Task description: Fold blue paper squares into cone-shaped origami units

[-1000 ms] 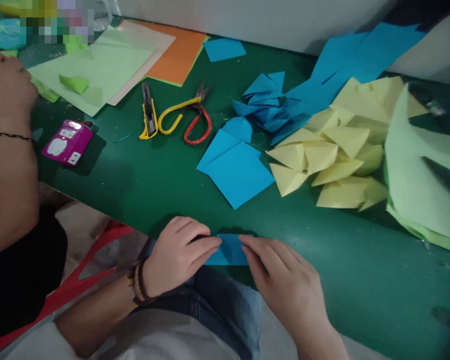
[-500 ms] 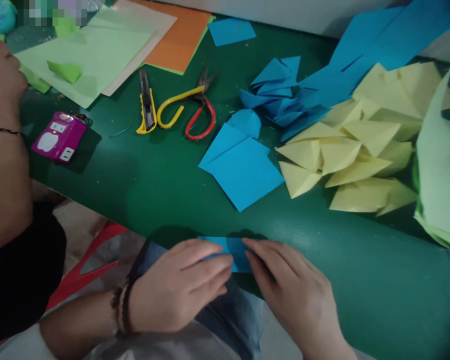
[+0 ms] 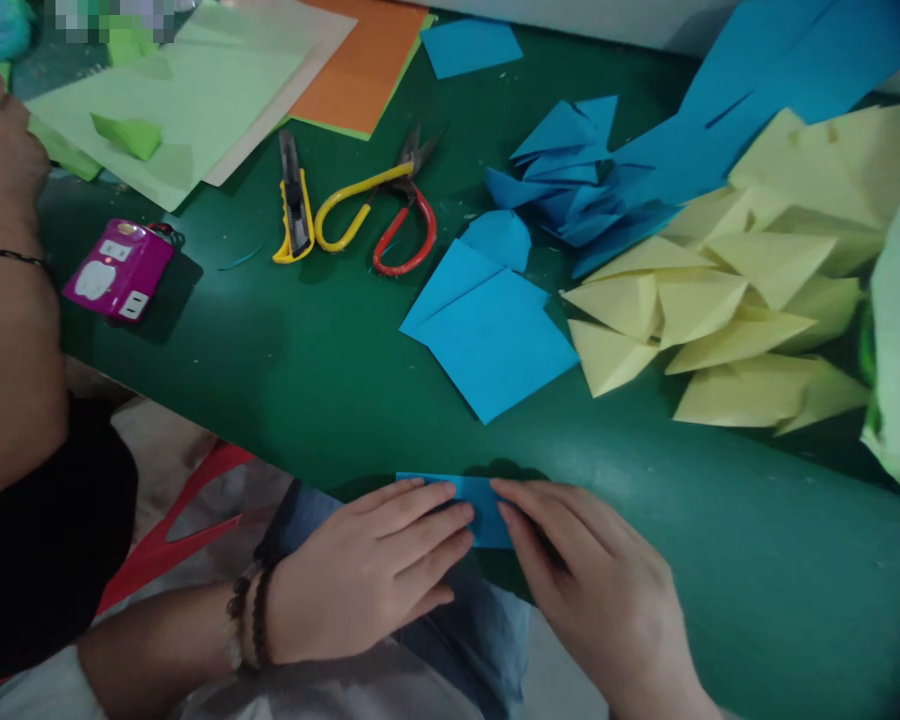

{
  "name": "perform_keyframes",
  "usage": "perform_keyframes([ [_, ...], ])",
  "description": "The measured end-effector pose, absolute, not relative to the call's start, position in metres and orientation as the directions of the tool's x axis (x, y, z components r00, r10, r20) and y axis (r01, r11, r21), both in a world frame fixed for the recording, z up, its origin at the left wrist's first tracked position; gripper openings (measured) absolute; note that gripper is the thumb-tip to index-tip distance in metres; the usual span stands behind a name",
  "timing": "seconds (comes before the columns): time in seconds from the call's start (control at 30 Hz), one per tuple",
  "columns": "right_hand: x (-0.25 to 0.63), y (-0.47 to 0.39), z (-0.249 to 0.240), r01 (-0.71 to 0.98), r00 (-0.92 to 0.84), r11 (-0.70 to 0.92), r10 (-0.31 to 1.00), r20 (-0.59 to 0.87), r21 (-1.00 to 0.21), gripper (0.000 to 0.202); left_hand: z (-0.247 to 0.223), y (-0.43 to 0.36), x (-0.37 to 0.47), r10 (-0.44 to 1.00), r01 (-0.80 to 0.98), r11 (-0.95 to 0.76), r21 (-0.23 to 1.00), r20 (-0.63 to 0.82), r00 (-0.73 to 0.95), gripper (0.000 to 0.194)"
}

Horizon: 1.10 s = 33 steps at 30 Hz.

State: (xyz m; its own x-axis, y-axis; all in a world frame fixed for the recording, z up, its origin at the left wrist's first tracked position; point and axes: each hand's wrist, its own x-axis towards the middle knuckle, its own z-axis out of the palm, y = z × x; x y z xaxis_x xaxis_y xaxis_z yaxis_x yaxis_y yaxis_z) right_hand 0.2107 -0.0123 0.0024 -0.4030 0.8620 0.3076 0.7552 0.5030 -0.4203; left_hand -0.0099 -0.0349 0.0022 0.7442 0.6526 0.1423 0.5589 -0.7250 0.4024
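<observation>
A narrow folded strip of blue paper (image 3: 487, 515) lies at the table's near edge under both hands. My left hand (image 3: 379, 570) rests on its left part, fingers stretched out flat and slightly apart. At the strip's right end, my right hand (image 3: 596, 575) pinches the paper between thumb and fingers. Beyond them lie loose blue paper squares (image 3: 495, 340). Folded yellow paper pieces (image 3: 697, 310) are heaped to the right of these, with folded blue pieces (image 3: 562, 180) behind. The underside of the strip is hidden.
Scissors (image 3: 405, 200) with yellow and red handles lie beside a yellow utility knife (image 3: 294, 205). A purple box (image 3: 120, 270) is on the left, near another person's arm (image 3: 15, 330). Pale green sheets (image 3: 217, 90) and orange paper (image 3: 364, 70) lie at the back of the green table (image 3: 315, 380).
My left fingers have flattened and spread a little more on the blue strip. My right hand keeps its pinch, shifted slightly right. The camera view has moved a little.
</observation>
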Motion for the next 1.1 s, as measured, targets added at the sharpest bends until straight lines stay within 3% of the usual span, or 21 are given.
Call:
perform_keyframes([
  [0.87, 0.2108, -0.0133, 0.0039, 0.762, -0.400, 0.484, 0.874, 0.275, -0.431, 0.016, 0.0035, -0.0280, -0.0123, 0.655, 0.543, -0.706, 0.455, 0.128, 0.744, 0.033],
  [1.1, 0.2100, -0.0146, 0.0045, 0.760, -0.402, 0.471, 0.882, 0.245, -0.448, 0.016, 0.0027, -0.0251, -0.0177, 0.606, 0.525, -0.749, 0.405, 0.096, 0.790, 0.038],
])
